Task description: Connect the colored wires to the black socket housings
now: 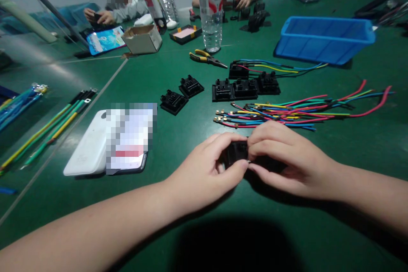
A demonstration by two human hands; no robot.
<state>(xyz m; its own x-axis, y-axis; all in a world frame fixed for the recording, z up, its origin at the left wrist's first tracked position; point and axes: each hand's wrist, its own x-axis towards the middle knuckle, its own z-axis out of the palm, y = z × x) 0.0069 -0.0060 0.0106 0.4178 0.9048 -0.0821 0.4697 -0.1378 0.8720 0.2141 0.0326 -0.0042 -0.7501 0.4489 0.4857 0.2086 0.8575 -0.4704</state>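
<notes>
Between my hands is a black plastic socket module point(236, 153), partly covered by fingers. My left hand point(212, 165) is closed around its left side, thumb in front and fingers behind. My right hand point(287, 157) grips the right side, its fingertips meeting my left thumb; any small part pinched there is too hidden to name. Just beyond lies a loose bunch of coloured wires point(274, 114) with metal terminals at their left ends. Several similar black modules point(244, 88) stand behind the wires, and two more point(174, 101) sit to the left.
Yellow-handled pliers point(208, 58) lie near a clear water bottle point(212, 17). A blue bin point(325, 42) stands back right. A white power bank point(87, 144) and phone point(127, 144) lie left, beside green-yellow cables point(60, 123). Two people work across the green table point(153, 144).
</notes>
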